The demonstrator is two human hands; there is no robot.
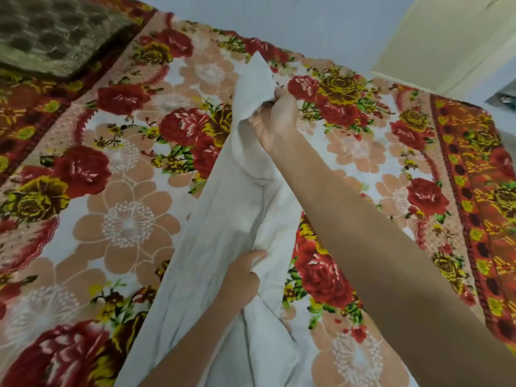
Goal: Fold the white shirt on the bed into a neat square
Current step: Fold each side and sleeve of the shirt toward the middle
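The white shirt (212, 219) runs as a long crumpled strip down the middle of the bed, from the far centre to the near edge. My right hand (275, 118) reaches far out and grips the shirt's upper end, bunching the cloth so that a pointed tip sticks up above the fingers. My left hand (243, 277) is closer in and pinches a fold of the shirt near its middle. The shirt's lower end runs out of the frame under my left forearm.
The bed is covered by a floral blanket (125, 219) with red, yellow and peach flowers. A brown patterned cushion (53, 32) lies at the far left corner. The bed's right edge (474, 191) borders a pale floor and a cream wall.
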